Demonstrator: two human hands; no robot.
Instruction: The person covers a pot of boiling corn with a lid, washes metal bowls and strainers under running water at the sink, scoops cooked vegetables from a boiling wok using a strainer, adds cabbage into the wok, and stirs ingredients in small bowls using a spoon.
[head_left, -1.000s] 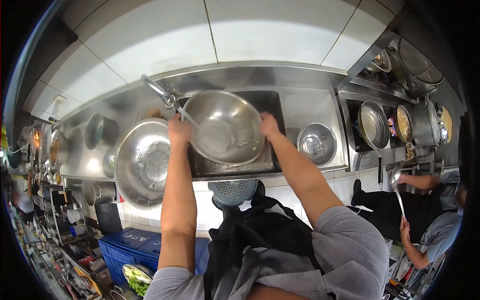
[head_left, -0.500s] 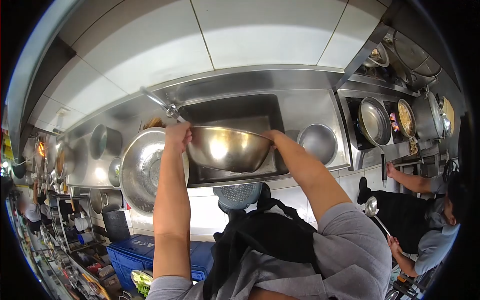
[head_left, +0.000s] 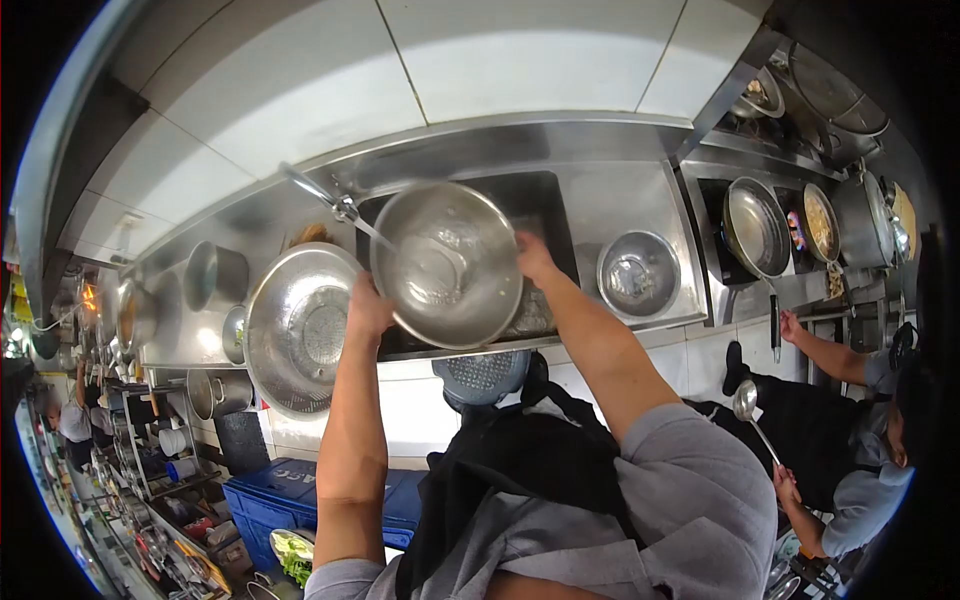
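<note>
Steel bowl (head_left: 447,265): tipped a half-second ago, mouth-up on my feed now, over the sink (head_left: 553,225).
Left hand (head_left: 370,303): curled shut round the rim, sink's left side.
Right hand (head_left: 535,256): kinda blurry, gripping the opposite rim.

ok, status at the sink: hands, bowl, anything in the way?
Left hand and right hand on bowl rim, opposite sides. Bowl over sink, open side up, near tap. Colander close by left hand; no obvious obstruction.
</note>
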